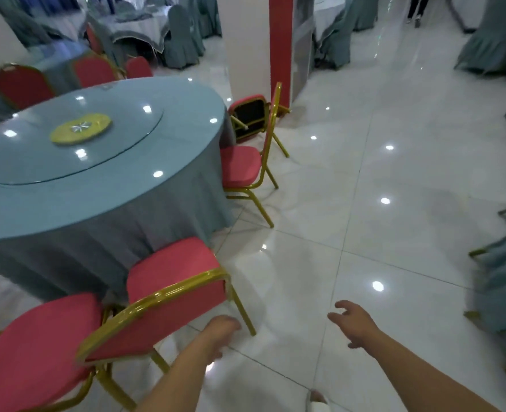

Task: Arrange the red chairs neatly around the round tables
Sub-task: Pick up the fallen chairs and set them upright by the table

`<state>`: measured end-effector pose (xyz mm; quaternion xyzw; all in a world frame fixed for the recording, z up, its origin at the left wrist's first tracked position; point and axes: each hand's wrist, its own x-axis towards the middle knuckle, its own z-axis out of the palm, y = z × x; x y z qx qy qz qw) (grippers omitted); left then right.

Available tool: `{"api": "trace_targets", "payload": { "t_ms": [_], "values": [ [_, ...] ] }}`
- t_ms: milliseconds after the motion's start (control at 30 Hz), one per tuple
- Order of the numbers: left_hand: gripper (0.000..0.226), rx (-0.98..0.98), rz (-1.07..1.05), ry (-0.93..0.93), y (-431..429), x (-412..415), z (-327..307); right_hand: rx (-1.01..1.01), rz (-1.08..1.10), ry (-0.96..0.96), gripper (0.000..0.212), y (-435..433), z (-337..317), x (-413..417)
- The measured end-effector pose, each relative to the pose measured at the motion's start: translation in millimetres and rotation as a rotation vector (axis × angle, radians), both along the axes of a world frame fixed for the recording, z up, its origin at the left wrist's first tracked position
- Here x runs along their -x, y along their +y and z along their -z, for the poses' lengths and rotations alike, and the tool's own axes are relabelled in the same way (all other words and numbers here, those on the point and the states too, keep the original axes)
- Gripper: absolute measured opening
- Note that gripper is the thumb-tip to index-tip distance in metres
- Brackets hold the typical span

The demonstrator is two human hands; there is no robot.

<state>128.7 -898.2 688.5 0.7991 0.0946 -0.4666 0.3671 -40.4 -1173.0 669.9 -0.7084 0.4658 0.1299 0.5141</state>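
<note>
1. The nearest red-cushioned chair with a gold metal frame (162, 319) stands at the near edge of the round table draped in grey-blue cloth (171, 129). Its seat points at the cloth and its back faces the person.
2. The long top rail of that backrest runs from lower left to upper right. Its upper right end lies just beside the left hand (220, 334).
3. The left hand is blurred, so I cannot tell how far its fingers are curled or whether they touch the frame. Nothing shows in its grasp.
4. The right hand (354, 324) hangs over the white glossy floor tiles (394, 233), well apart from every chair. Its fingers are spread and hold nothing.
5. The left hand is clearly nearer to this chair, so any squaring of it probably falls to that hand, acting at the rail's right end.
6. A second red chair with the same gold frame (35, 343) sits close on the first one's left, and the two frames nearly meet.
7. Ahead, a third red chair (240, 166) faces the table's right side. Beyond it a tipped red chair showing its black underside (250, 114) leans near the white and red pillar (246, 40). It probably needs righting.
</note>
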Motion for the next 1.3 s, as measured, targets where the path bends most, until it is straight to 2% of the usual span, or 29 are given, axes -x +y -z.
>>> {"api": "trace_targets", "payload": {
  "t_ms": [167,333,467,633,967,1100,1300],
  "values": [
    [0.026,0.067,0.034,-0.015,-142.0,-36.1,-0.5,0.068,0.019,0.012,0.045,-133.1,-1.1,-24.2],
    [0.027,0.094,0.122,0.008,-247.9,-90.2,-4.5,0.050,0.080,-0.036,0.045,-225.5,-6.6,-82.1],
    [0.031,0.114,0.147,-0.018,-334.0,-169.7,5.2,0.012,0.119,-0.106,0.046,-305.4,-9.6,-155.2],
    [0.027,0.195,0.096,-0.013,-451.3,-281.2,14.7,-0.025,0.274,-0.133,0.040,-415.4,-31.5,-250.9],
    [0.029,0.222,0.221,0.033,-684.2,-463.9,-4.5,-0.060,0.407,-0.152,0.030,-600.4,-55.3,-386.0],
    [0.030,0.201,0.212,0.032,-767.2,-532.5,8.7,-0.068,0.406,-0.167,0.031,-693.1,-38.6,-460.5],
    [0.025,0.121,0.068,0.031,-857.9,-636.5,4.9,-0.141,0.325,-0.172,0.023,-822.7,-33.3,-604.1]
  ]
}}
